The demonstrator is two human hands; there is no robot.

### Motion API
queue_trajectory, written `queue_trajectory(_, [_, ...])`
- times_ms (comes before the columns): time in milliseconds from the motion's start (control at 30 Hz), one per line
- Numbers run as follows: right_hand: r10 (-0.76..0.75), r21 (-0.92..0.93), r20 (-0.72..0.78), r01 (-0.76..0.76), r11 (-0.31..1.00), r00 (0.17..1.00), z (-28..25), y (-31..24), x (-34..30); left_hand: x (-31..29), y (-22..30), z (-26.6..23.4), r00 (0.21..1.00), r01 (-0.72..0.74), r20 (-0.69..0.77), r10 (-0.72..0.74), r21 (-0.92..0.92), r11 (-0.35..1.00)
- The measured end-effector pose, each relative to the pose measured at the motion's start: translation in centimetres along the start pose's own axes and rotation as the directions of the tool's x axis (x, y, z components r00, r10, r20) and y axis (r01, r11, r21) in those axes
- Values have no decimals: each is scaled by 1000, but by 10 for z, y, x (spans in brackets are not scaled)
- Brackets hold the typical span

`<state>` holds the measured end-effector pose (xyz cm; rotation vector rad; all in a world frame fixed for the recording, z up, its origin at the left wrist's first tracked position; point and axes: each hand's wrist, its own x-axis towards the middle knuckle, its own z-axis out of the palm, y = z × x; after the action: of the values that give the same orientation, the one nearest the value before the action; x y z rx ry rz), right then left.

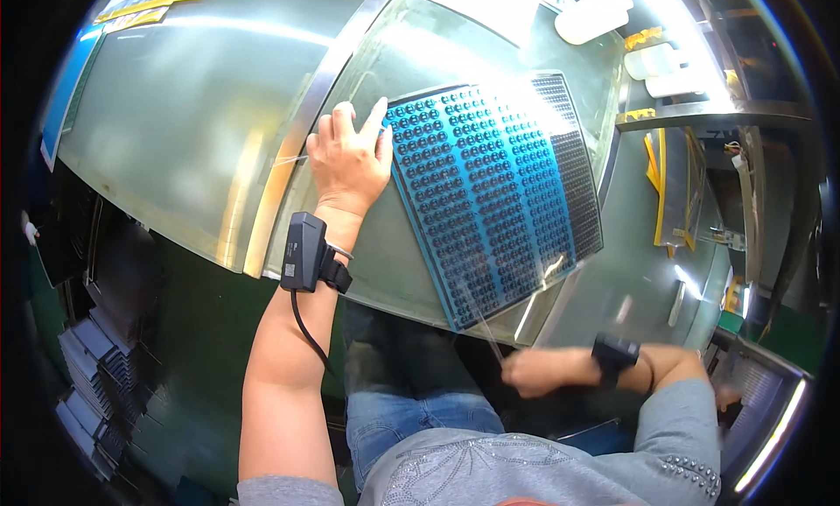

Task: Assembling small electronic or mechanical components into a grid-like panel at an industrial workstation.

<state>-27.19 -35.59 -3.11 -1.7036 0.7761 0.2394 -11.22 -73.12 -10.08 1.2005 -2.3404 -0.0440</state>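
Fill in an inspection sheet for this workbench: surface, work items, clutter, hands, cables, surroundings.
Surface: glossy greenish tabletop, with bright glare toward the far side.
Work items: blue sheet with rows of round dark shapes, lying at an angle; glare hides part of its far edge.
Clutter: white bottle beyond the sheet, with more white containers to its right.
Left hand: fingers spread, at the sheet's far left corner.
Right hand: blurred, off the near edge; a thin clear strip runs from it toward the sheet.
Cables: black cable from the left wrist device.
Surroundings: stacked grey pieces at lower left; yellow-edged panels at right.
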Motion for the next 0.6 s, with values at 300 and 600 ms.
queue_trajectory(300, [110,791,437,-439,425,893,252,-68,-103,-3,-6,8,995,-61,-81,58,-40,997])
queue_trajectory(600, [-250,988,-154,142,-64,956,-31,-52,-16,-47,8,-139,986,26,-141,-91,-409,912])
